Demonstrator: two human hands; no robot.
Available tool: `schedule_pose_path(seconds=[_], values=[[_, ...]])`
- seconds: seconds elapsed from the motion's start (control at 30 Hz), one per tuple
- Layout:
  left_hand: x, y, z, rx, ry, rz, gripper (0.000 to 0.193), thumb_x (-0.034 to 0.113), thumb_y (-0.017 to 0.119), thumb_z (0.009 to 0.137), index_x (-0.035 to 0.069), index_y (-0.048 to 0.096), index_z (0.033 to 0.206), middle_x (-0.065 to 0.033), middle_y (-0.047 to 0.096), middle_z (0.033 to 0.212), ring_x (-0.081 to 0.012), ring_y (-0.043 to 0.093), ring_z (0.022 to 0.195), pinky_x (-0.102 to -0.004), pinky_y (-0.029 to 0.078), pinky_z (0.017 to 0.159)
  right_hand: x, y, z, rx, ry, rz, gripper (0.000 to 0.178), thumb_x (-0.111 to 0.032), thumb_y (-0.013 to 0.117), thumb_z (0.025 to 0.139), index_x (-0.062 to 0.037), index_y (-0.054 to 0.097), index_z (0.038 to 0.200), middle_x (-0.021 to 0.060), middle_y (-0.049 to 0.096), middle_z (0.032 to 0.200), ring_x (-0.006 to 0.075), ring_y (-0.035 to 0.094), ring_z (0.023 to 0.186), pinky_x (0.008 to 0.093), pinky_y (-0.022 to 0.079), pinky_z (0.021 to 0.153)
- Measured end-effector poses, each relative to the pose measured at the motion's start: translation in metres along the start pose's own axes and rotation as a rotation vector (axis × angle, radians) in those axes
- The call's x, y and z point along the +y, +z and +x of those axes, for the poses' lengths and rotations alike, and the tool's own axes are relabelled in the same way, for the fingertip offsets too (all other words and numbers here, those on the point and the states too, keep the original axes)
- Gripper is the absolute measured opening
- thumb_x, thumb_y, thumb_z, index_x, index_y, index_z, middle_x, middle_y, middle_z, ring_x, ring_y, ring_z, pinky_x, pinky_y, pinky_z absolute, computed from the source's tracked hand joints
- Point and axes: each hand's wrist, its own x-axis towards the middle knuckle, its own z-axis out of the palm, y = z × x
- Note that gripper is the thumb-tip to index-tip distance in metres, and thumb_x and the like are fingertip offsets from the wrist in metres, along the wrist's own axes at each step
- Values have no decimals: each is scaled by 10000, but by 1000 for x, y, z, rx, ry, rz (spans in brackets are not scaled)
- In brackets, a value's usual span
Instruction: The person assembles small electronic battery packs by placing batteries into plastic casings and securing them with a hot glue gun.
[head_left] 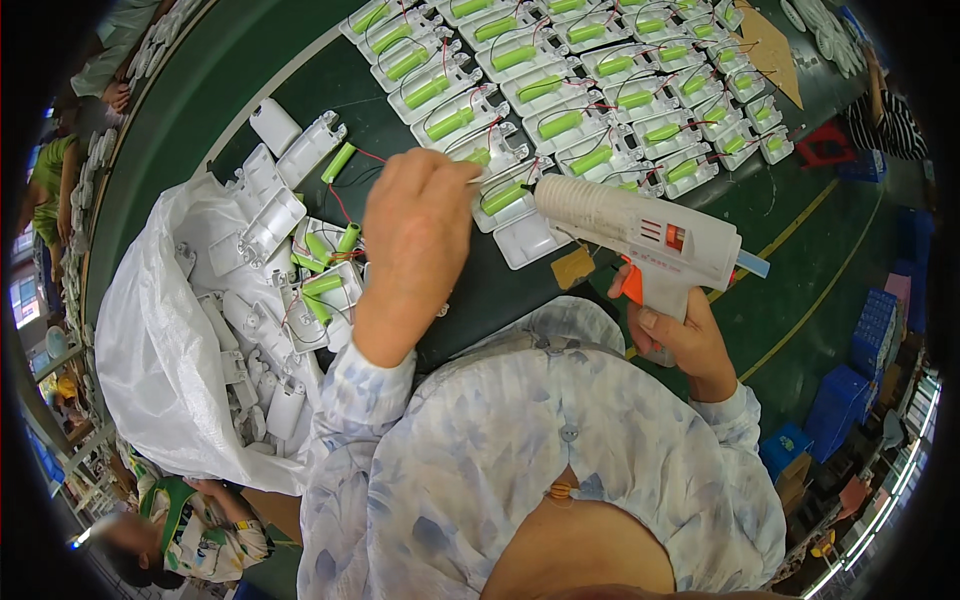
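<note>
My right hand [682,335] grips a white hot glue gun [640,228], its index finger at the orange trigger. A pale glue stick [752,264] juts from the gun's back end. The nozzle points left over a white plastic casing with a green battery cell [503,198]. My left hand [418,240] is just left of the nozzle, fingers closed together at the near row of casings. What lies in its fingertips is mostly hidden by the hand. Below the nozzle is a white casing part [528,240] at the near end of the rows.
Rows of white casings with green cells and thin wires [590,160] cover the dark green table [330,95]. A white plastic sack [160,330] of loose casings stands at left, with wired cells [322,285] on top. Other people are at the edges; blue crates [838,410] stand right.
</note>
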Motion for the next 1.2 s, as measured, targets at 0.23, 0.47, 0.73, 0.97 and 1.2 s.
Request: schedule_pose_path(seconds=[0.23, 0.47, 0.73, 0.97, 1.2], values=[[-28, -30, -9, 9, -133, 231, 141, 46, 720, 794, 53, 690, 931, -105, 634, 860, -310, 619, 826, -402, 504, 719, 0, 2, 5, -23, -4, -1, 447, -156, 598, 862, 33, 488, 1251, 106, 605, 1082, 101, 515, 554, 238, 420, 515], [-60, -35, -2, -26, -210, 430, 151, 60, 685, 833, 50, 687, 984, -113, 653, 937, -318, 636, 848, -389, 503, 710, 7, 1, -5, -13, -3, 1, 446, -143, 591, 852, 31, 487, 1250, 97, 602, 1035, 103, 509, 554, 243, 409, 508], [-73, -27, -1, -29, -268, 506, 231, 48, 692, 777, 77, 712, 1005, -92, 644, 953, -289, 626, 912, -400, 525, 748, 3, -2, -3, 2, -23, 37, 567, -220, 656, 813, 30, 490, 1294, 167, 623, 1193, 124, 558, 567, 242, 445, 522], [-70, -28, 0, -142, -248, 507, 377, -10, 640, 756, 114, 694, 1108, -84, 639, 1043, -297, 616, 974, -394, 522, 816, 6, -2, -10, 61, -51, 91, 646, -246, 679, 790, 31, 469, 1334, 210, 589, 1299, 131, 567, 563, 233, 457, 530], [-88, -20, -2, -48, -72, 664, 265, 22, 656, 770, 110, 736, 1008, -61, 646, 959, -267, 611, 895, -385, 532, 702, 3, -7, -31, -13, 28, 47, 466, -112, 606, 823, 17, 544, 1267, 51, 583, 894, 104, 530, 617, 249, 438, 574]])
